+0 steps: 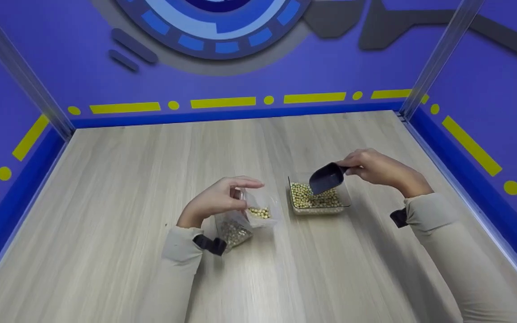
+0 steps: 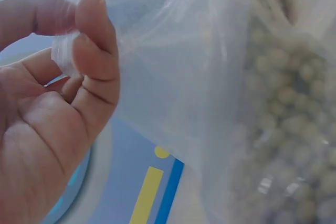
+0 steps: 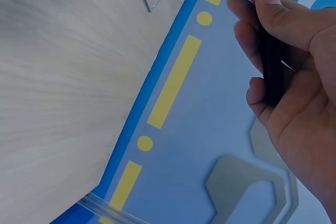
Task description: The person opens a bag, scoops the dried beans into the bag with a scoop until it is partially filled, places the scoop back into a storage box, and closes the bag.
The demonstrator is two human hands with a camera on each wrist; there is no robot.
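My left hand (image 1: 216, 197) pinches the rim of a clear plastic bag (image 2: 163, 72) between thumb and fingers. Dried peas fill the lower part of the bag, and some pale ones (image 1: 260, 212) show through at its right side in the head view. In my right hand (image 1: 373, 167) is a black scoop (image 1: 326, 178), gripped by its handle (image 3: 270, 66). The bowl of the scoop is tilted down over a glass container (image 1: 319, 211) of dried peas (image 1: 301, 196), its front edge right at their surface. No peas show inside the scoop's bowl.
The container and bag are on a wood-grain table (image 1: 119, 215). Blue panels (image 1: 222, 85) with yellow markings stand along the back and both sides, with metal posts (image 1: 442, 54) at the corners. Each wrist carries a black strap mount (image 1: 210, 245).
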